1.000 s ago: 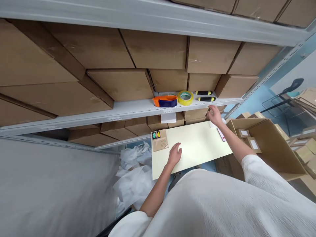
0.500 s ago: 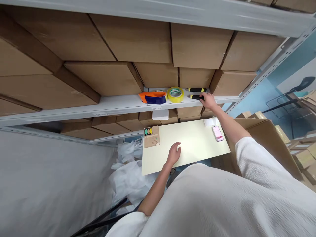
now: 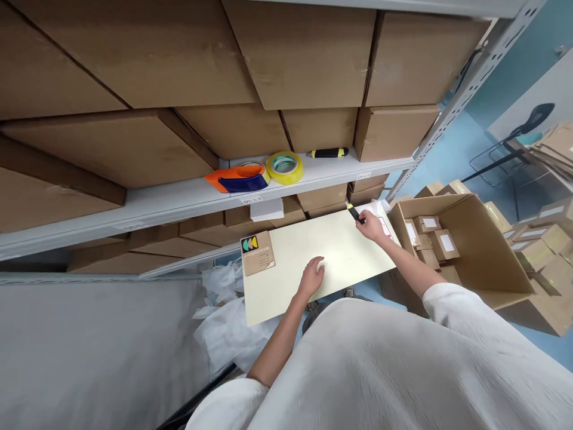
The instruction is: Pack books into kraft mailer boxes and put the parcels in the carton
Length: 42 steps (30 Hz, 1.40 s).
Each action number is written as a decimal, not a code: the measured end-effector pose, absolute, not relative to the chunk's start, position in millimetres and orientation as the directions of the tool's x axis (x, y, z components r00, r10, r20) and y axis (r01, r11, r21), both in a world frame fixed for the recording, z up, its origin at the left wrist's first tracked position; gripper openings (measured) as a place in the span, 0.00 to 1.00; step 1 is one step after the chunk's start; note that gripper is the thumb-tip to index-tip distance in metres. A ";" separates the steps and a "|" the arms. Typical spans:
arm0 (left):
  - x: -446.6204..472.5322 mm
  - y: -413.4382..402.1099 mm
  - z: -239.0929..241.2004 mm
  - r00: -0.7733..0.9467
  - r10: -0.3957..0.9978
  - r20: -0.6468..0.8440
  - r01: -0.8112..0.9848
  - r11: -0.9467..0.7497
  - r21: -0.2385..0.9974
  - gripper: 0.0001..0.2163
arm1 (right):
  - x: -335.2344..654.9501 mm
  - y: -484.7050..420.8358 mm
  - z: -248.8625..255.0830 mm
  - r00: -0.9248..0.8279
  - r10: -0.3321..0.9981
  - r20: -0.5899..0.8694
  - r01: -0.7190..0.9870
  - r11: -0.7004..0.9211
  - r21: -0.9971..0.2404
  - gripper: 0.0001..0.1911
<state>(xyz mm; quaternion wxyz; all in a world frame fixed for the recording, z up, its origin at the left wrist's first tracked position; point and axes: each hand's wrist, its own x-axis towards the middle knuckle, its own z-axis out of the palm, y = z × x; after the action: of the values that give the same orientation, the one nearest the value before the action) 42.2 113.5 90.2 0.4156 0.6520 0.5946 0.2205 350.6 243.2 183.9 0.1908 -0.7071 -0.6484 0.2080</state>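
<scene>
My right hand [image 3: 371,227] grips a black and yellow utility knife [image 3: 355,213] above the right end of a cream board [image 3: 295,257]. The knife's tip points up and to the left, toward the shelf. My left hand [image 3: 311,278] rests on the board near its front edge, fingers loosely extended, holding nothing. At the board's left end lies a flat brown packet [image 3: 258,254] with a black, green and yellow label. A phone [image 3: 385,228] is partly hidden behind my right hand.
On the shelf [image 3: 179,194] lie an orange and blue tape dispenser [image 3: 242,179], a yellow tape roll [image 3: 285,168] and a second utility knife [image 3: 329,153]. Brown cartons fill the shelving. An open carton [image 3: 483,251] with small boxes stands at right; crumpled white sheeting [image 3: 237,334] lies at left.
My right hand has lifted one utility knife off the shelf and brought it down over the board. My left hand stays on the board. The view has shifted to the right.
</scene>
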 end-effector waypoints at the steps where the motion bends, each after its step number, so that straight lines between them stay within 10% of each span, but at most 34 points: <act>1: 43.5 112.3 89.7 0.197 0.958 -0.209 0.592 0.053 0.804 0.18 | 350.6 234.5 167.5 0.085 0.987 -0.135 0.854 -0.142 -0.501 0.07; 8: 41.8 90.4 80.7 0.174 0.953 -0.249 0.629 0.088 0.773 0.18 | 354.0 209.1 90.1 0.150 0.872 -0.466 0.911 -0.305 -0.279 0.08; 22: 34.7 70.8 76.4 0.156 0.945 -0.289 0.619 0.135 0.774 0.17 | 364.7 210.7 66.2 0.101 0.845 -0.526 0.980 -0.175 -0.092 0.19; 34: 6.7 86.3 94.1 0.155 0.959 -0.237 0.567 0.110 0.816 0.17 | 256.5 264.5 194.8 -0.253 0.964 0.087 0.850 0.264 -0.455 0.13; 42: -37.0 79.3 106.9 0.074 0.977 -0.202 0.535 0.132 0.834 0.17 | 168.3 337.6 278.5 -0.353 0.835 0.423 0.752 0.522 -0.402 0.20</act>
<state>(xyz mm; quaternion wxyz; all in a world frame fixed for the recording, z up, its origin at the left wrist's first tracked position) -37.0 79.3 106.9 0.4163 0.6030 0.6269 0.2649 168.3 337.6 278.5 0.2987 -0.4841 -0.8195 0.0690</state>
